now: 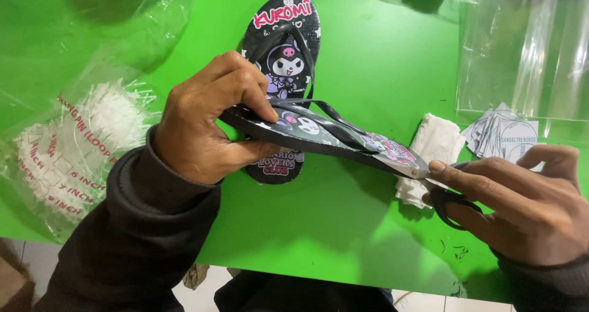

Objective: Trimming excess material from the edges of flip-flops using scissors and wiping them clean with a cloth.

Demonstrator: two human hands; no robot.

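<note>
Currently left hand grips black printed rubber flip-flop; right hand closed on black-handled scissors at toe edge. Risk: blade slipping, gouging sole.

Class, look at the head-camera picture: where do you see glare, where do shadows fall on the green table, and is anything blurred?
Head view: glare streaks the clear plastic sheets at upper right; soft shadows lie on the green table beneath the held flip-flop and under the left hand; the right hand with the black scissors looks sharp; the bag of white loop pins is veiled by reflections.
</note>
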